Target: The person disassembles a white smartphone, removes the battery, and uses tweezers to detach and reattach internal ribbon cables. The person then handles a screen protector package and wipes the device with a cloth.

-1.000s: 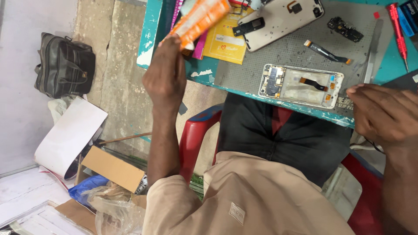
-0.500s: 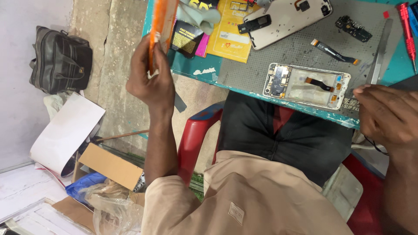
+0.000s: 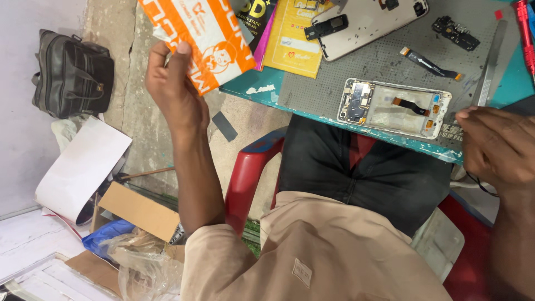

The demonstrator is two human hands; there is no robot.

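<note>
An orange-and-white packet (image 3: 203,42), glossy and flat, sits pinched in my left hand (image 3: 173,92), held up beside the teal table's (image 3: 251,89) edge with the forearm raised; its top is cut off by the frame. My right hand (image 3: 499,147) rests curled at the table edge, and I cannot tell whether it grips anything. On the grey mat (image 3: 384,61) lies an opened phone frame (image 3: 394,107), circuitry bare. A black bag (image 3: 72,75) sits on the floor.
</note>
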